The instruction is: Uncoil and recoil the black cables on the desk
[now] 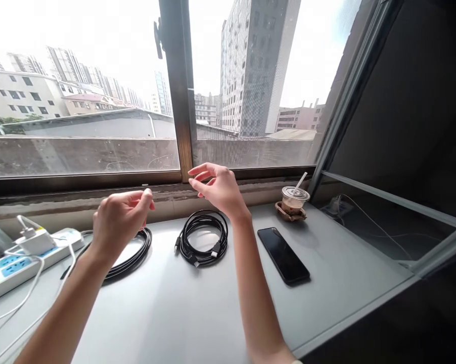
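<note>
Both my hands hover above a grey desk by the window. My left hand has its fingers curled in against the thumb, and I see nothing in them. Just below and behind it lies a flat coil of black cable, partly hidden by that hand. My right hand is raised with its fingers apart and empty. Under it lies a tighter coil of black cable with its plugs showing at the front.
A black phone lies face up right of the coils. A lidded plastic cup with a straw stands on a wooden coaster at the back. At far left is a white power strip with a charger and white leads. The desk drops off at the right.
</note>
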{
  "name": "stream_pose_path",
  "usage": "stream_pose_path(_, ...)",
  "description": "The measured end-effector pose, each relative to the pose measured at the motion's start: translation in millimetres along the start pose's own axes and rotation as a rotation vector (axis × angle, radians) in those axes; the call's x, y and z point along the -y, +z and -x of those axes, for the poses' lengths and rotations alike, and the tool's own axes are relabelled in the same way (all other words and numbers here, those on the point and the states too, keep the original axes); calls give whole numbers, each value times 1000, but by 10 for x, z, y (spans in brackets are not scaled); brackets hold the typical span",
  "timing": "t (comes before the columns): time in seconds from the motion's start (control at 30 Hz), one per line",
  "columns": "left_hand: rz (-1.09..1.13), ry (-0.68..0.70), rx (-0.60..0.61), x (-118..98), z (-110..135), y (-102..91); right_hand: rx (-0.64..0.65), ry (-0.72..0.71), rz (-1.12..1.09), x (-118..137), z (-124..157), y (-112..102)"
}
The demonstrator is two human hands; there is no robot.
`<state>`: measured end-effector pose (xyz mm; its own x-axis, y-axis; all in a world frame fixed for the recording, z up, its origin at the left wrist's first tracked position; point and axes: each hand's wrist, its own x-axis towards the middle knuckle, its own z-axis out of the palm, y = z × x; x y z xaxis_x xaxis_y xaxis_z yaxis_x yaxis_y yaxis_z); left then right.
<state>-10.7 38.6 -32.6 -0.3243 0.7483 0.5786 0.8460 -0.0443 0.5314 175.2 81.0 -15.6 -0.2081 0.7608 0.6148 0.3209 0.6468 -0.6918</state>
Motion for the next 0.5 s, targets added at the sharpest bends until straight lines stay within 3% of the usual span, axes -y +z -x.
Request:
stream_pose_path(0.1,-121,35,-17,52,-42,90,-19,-26,14,-19,-41,39)
stream_pose_path(0.17,-177,32,41,113,-90,159,-17,-32,19,-30,-71,67)
stream_pose_path(0.37,-353,-207,626,517,-294,443,-2,-15,24,-21,-113,133)
stream_pose_path(0.5,-504,-375,711,835,-391,547,14,-11,33,-12,-107,132)
